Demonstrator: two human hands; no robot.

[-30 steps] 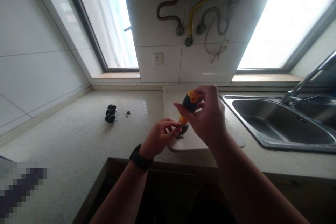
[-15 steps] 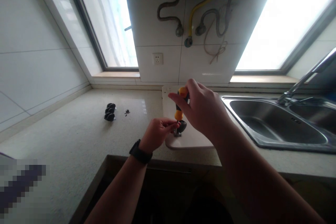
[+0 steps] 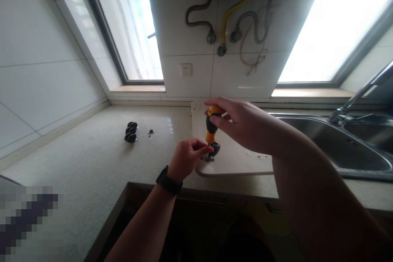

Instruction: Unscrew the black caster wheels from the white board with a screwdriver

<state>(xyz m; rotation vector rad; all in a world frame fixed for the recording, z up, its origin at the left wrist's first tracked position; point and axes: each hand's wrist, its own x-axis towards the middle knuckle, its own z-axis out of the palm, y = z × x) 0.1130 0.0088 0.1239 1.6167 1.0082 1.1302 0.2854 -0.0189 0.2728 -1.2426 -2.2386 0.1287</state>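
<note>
My right hand (image 3: 227, 116) grips the yellow-and-black handle of a screwdriver (image 3: 211, 129), which stands nearly upright, tip down. At the shaft just below the handle, the thumb and forefinger of my left hand (image 3: 192, 153) are pinched together. Right beside them a black caster wheel (image 3: 215, 148) with a metal plate sits at the near left corner of a white board (image 3: 233, 166). My fingers partly hide the shaft and the plate, and the screwdriver's tip is too small to make out.
Several black caster wheels (image 3: 131, 132) stand grouped on the counter (image 3: 101, 163) to the left, beside a small pile of dark screws (image 3: 150, 132). A steel sink (image 3: 319, 139) with a faucet (image 3: 340, 112) lies to the right. Pipes (image 3: 225, 20) run down the wall.
My right hand has turned about the screwdriver handle, its wrist and forearm swinging right and more of the board showing. My left hand stays at the shaft. The view has shifted slightly.
</note>
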